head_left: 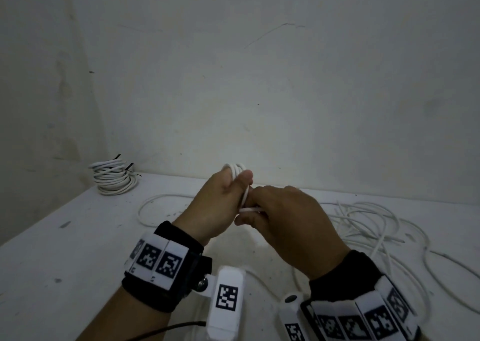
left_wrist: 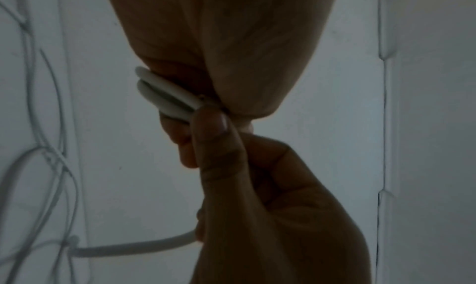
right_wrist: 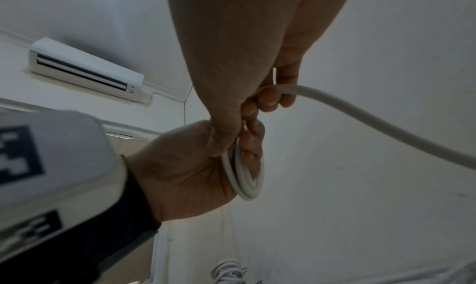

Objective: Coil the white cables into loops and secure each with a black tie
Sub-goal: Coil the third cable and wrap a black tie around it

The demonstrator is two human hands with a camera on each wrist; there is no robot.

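Observation:
In the head view, above the table's middle, my left hand (head_left: pixel 233 184) grips a small coil of white cable (head_left: pixel 235 169), with several loops wound round its fingers. My right hand (head_left: pixel 262 210) is curled round the free strand (head_left: pixel 248 209) right beside the left hand. In the left wrist view the coil loops (left_wrist: pixel 165 93) sit under my left thumb, and the right hand's thumb (left_wrist: pixel 219 137) presses against them. In the right wrist view the strand (right_wrist: pixel 360 115) runs out from my right fingers (right_wrist: pixel 268 101) to the right, and the coil (right_wrist: pixel 244 178) hangs in my left hand (right_wrist: pixel 185 166).
Two finished white coils (head_left: pixel 114 178) with black ties (head_left: pixel 118 156) are stacked at the table's back left corner. Loose white cable (head_left: pixel 376 226) sprawls over the right side of the white table (head_left: pixel 65 249). A wall stands right behind. An air conditioner (right_wrist: pixel 85 70) hangs high on the wall.

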